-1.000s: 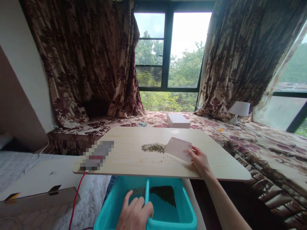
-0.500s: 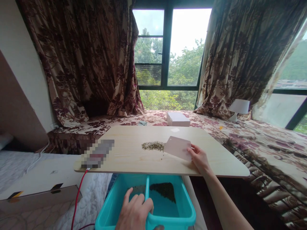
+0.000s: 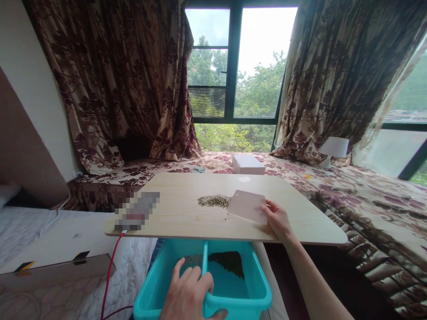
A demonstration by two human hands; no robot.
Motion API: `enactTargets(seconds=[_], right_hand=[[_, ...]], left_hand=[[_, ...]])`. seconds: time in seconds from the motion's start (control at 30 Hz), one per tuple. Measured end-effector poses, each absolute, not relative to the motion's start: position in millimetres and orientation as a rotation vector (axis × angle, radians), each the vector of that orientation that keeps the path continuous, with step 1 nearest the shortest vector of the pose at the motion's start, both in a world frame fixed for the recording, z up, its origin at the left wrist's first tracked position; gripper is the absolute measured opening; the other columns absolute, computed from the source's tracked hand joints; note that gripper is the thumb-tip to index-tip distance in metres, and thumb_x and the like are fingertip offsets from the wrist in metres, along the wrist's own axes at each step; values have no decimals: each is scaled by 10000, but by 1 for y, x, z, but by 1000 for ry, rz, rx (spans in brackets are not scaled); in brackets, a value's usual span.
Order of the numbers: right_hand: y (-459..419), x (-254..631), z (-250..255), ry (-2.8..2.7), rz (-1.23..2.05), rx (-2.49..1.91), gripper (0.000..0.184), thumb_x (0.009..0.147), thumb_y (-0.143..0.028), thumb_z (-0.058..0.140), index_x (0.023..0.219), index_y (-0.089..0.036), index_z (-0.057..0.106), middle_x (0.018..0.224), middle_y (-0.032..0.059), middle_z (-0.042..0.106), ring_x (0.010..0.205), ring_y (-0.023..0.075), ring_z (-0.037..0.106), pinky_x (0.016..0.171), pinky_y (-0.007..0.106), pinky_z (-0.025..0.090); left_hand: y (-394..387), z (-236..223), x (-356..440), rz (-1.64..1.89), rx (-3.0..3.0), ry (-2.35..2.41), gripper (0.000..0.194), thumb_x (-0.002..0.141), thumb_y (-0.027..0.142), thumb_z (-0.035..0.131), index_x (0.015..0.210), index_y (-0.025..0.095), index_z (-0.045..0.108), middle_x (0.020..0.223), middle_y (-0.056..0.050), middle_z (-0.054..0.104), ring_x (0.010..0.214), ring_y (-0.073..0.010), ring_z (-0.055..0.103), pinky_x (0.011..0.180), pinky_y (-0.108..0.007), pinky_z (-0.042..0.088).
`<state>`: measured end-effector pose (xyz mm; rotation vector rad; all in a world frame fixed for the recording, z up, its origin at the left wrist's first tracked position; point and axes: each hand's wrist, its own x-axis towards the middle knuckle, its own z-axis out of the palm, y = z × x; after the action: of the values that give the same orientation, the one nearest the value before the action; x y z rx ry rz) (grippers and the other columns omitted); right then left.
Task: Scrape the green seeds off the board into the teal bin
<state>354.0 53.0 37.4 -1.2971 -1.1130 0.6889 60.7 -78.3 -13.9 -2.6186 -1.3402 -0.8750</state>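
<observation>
A flat white plastic scraper (image 3: 246, 206) with a small hole in one corner is pinched in my right hand (image 3: 277, 218), its far edge meeting a pile of small greenish-brown beans or seeds (image 3: 215, 201) on the wooden board (image 3: 180, 224). Below the board's front edge stands a turquoise two-compartment bin (image 3: 263, 284). My left hand (image 3: 190, 289) grips the bin where the divider meets the front rim, with its thumb low on the near side. Dark green grains (image 3: 230, 262) lie in the right compartment; a few specks show in the left one, partly behind my fingers.
A blurred-out device (image 3: 136, 213) with a red cable (image 3: 110, 271) lies at the board's left. Beyond the board sit a white box (image 3: 248, 164) and a small lamp (image 3: 334, 149). A long carton (image 3: 60, 262) rests on the bed at left.
The view has shifted very slightly. Both hands, the scraper and the pile keep nearly the same places; my left thumb shows a little more.
</observation>
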Motion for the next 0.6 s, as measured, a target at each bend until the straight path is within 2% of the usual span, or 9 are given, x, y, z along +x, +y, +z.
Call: enactTargets(seconds=[0.1,0.37,0.6], right_hand=[[53,355,36,-1139,720,-1286,389,633,-379,668,948,-155,703,701,66,754,645,213,695,559,290,527],[52,350,37,-1200,845,-1194,457,602,-467,730,935,-154,704,722,74,754,644,200,681,586,294,523],[32,345,48,-1332,1068,-1216,406,591,-449,754,873,-159,720,716,66,747,622,187,666,587,290,518]], left_hand=[[-79,-13,62,-878,-2610,-1323,315,659,459,720,716,246,495,648,87,532,597,-152,582,908,-448,407],[-80,-12,61,-854,-2621,-1403,297,650,415,722,719,243,490,665,81,532,627,-165,591,913,-491,396],[-82,-10,61,-900,-2624,-1464,286,644,398,722,714,243,492,670,80,532,650,-171,590,927,-508,380]])
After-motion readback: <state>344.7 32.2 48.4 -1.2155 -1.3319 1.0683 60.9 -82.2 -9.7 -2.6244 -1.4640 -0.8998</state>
